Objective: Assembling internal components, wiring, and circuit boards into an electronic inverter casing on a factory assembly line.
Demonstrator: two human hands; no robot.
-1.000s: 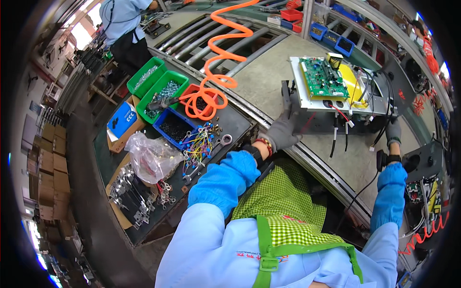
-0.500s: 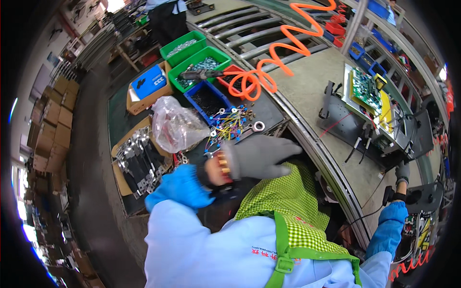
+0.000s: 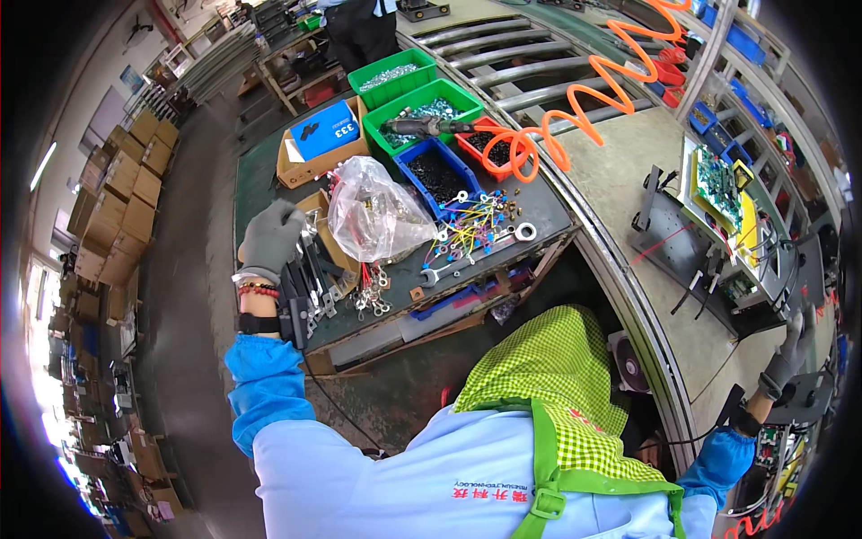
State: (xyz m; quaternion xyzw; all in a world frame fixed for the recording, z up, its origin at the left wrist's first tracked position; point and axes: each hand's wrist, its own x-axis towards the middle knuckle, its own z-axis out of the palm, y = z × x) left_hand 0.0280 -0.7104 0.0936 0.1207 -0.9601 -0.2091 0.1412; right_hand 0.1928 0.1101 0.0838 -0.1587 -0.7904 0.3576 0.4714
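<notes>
Workbench (image 3: 543, 207): metal brackets (image 3: 317, 271) in carton (image 3: 338, 244)

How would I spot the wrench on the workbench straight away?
Find the dark workbench beside the roller conveyor. Along its near edge, beside the tangled coloured wires, lies a silver combination wrench. Unlike them, it's one long, rigid bar with a large ring end.

Near, upside-down red characters and small dark Latin lettering (image 3: 489, 492) mark the light-blue work shirt (image 3: 386, 481); far left, white digits (image 3: 342, 127) mark the blue box (image 3: 316, 137).
</notes>
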